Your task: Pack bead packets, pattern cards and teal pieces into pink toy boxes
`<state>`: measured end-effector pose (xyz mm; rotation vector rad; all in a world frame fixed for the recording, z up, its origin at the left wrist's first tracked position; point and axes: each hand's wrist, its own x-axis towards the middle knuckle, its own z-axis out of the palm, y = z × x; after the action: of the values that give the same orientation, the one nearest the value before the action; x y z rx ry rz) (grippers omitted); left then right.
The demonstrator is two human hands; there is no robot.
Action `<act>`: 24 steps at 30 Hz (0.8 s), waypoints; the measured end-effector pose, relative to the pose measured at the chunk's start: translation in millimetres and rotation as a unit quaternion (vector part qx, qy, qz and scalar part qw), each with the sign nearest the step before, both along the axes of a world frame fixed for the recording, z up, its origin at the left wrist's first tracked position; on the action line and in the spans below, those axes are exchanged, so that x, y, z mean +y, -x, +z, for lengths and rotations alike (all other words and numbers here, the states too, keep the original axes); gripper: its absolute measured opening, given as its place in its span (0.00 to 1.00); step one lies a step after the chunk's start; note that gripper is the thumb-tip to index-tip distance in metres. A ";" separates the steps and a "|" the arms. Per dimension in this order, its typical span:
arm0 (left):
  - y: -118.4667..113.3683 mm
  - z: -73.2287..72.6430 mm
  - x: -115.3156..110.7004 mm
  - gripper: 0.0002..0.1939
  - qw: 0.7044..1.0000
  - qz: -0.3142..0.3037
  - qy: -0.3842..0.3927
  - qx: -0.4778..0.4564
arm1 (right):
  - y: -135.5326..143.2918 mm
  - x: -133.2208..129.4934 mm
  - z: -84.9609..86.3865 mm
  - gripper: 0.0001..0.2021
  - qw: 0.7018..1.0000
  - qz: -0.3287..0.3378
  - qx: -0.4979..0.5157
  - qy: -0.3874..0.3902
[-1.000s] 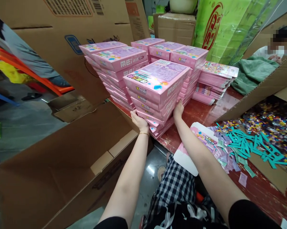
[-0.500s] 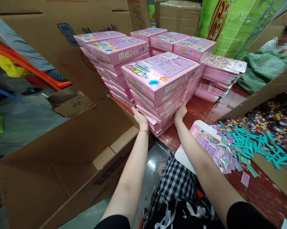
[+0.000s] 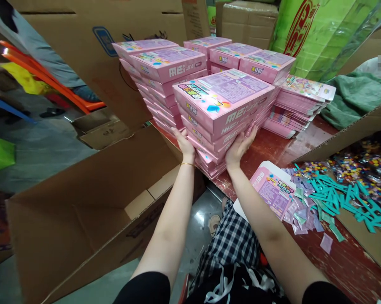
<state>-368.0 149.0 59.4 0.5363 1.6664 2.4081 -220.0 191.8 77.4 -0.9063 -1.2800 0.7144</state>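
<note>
right at the near left corner of the counter point(image 3: 274, 150), we had the front stack of pink boxes point(image 3: 220, 120) braced: left hand point(image 3: 187, 145) on one side, right hand point(image 3: 238, 148) on the other, fingers outstretched, not curled round anything, probably to keep those smooth, flat cardboard packs squared up. just beside the edge gaped a brown corrugated carton point(image 3: 82, 198).

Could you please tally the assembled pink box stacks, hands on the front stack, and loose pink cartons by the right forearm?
Assembled pink box stacks, by visible tops: 6
Hands: 2 (left hand, right hand)
Loose pink carton: 1
Total: 9
</note>
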 end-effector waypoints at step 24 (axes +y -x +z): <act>-30.8 64.3 -37.5 0.64 0.945 0.068 -0.040 0.319 | 28.6 -8.5 -89.4 0.41 0.949 0.040 0.067 0.305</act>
<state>-337.2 111.5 123.7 1.3767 1.8748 2.5720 -248.6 183.3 -12.0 -1.2781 -0.9859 1.2539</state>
